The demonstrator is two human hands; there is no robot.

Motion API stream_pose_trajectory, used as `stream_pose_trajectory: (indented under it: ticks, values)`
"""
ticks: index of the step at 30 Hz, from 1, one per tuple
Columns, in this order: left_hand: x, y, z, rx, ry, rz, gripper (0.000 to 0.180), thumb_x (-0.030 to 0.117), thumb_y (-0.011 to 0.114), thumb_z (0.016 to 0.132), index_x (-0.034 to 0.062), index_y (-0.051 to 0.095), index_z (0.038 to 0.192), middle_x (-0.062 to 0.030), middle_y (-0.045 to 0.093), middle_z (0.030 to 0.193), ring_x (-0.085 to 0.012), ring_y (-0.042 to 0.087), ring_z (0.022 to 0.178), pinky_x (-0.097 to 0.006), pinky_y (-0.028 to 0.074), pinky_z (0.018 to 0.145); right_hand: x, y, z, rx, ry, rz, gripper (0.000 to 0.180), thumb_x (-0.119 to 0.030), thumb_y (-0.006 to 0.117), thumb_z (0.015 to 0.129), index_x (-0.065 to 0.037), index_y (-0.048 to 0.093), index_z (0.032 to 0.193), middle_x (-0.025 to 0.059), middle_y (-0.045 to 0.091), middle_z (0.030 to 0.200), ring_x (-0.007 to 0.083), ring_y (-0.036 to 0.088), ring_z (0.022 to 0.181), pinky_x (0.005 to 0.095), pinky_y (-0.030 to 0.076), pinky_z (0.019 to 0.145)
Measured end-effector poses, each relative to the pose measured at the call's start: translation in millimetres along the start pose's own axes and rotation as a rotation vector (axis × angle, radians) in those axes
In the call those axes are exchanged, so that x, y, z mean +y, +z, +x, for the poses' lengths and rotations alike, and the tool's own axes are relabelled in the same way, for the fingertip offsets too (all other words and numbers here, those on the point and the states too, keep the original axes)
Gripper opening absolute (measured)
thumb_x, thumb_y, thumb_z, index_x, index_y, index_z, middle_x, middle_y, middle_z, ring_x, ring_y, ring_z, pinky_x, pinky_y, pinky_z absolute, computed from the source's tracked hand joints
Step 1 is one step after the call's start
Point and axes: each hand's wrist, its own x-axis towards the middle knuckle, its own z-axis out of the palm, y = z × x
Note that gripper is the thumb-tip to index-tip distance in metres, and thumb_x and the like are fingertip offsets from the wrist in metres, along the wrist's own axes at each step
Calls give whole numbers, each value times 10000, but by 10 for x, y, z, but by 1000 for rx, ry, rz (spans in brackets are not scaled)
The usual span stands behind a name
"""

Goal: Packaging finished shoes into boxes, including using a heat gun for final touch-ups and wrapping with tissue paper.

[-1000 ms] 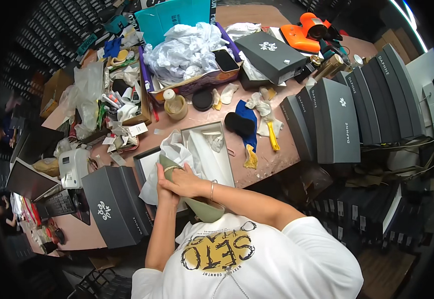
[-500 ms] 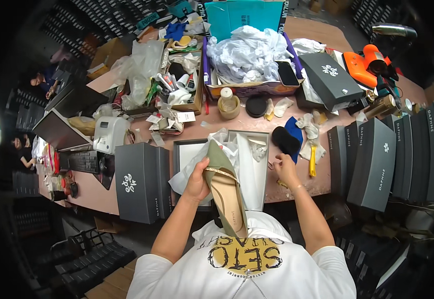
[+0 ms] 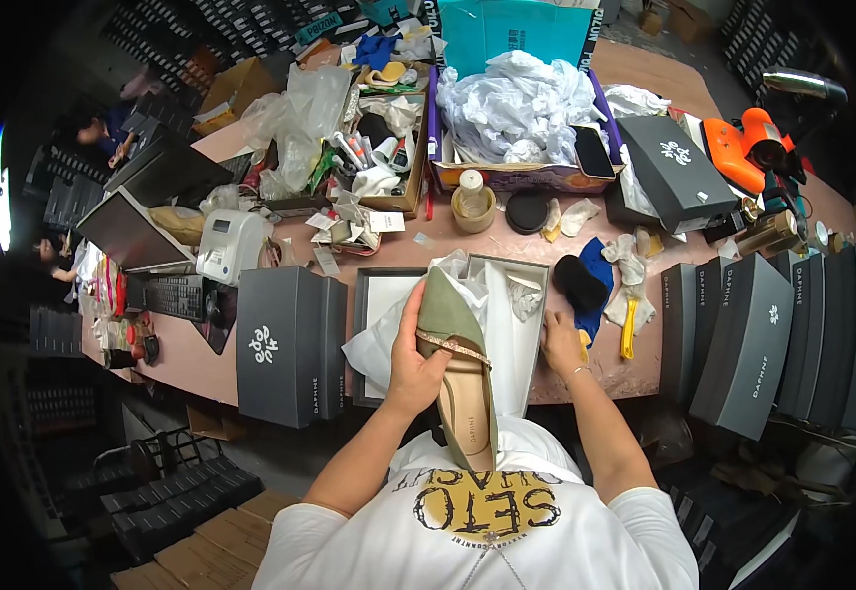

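My left hand (image 3: pixel 416 359) is wrapped round a green pointed-toe shoe (image 3: pixel 449 313), its thumb inside the opening by a gold braided trim. The shoe is held toe up, its beige insole showing and its heel end close to my shirt. Below and behind it lies an open grey shoebox (image 3: pixel 536 278) with white tissue paper (image 3: pixel 374 344). My right hand (image 3: pixel 561 344) rests low at the box's right side, fingers curled, a small yellow piece (image 3: pixel 583 340) by it. What its fingers hold, if anything, is hidden. Just beyond are a black pad (image 3: pixel 579 284) and a blue cloth (image 3: pixel 600 270).
Grey shoeboxes stand at left (image 3: pixel 278 344) and right (image 3: pixel 742 344). A yellow-handled tool (image 3: pixel 629 329) lies right of the blue cloth. Farther back are a jar (image 3: pixel 472 205), a round black lid (image 3: pixel 527 211), a purple carton (image 3: pixel 600 177) of crumpled paper, and an orange tool (image 3: pixel 733 157).
My left hand has shifted its grip, the thumb now inside the shoe, whose toe has turned. My right hand has come down lower beside the box. The whole view has shifted slightly.
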Motion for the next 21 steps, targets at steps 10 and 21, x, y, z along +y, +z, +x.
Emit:
stream_pose_trajectory:
  ticks: [10, 21]
  values:
    - [11, -92, -34, -5, -36, 26, 738, -15, 575, 858, 34, 193, 1487, -117, 402, 1418, -178, 437, 1255, -304, 352, 1050, 272, 30, -275, -55, 228, 311, 129, -126, 579, 896, 1, 583, 915, 186, 607, 779, 359, 607, 773, 404, 481, 694]
    - [112, -45, -67, -33, -61, 62, 750, -24, 587, 833, 22, 210, 1480, -131, 422, 1404, -187, 446, 1253, -307, 355, 1047, -1491, -1705, -71, -241, 0, 1026, 188, -109, 577, 896, 1, 628, 1040, 43, 598, 909, 123, 535, 770, 224, 445, 696]
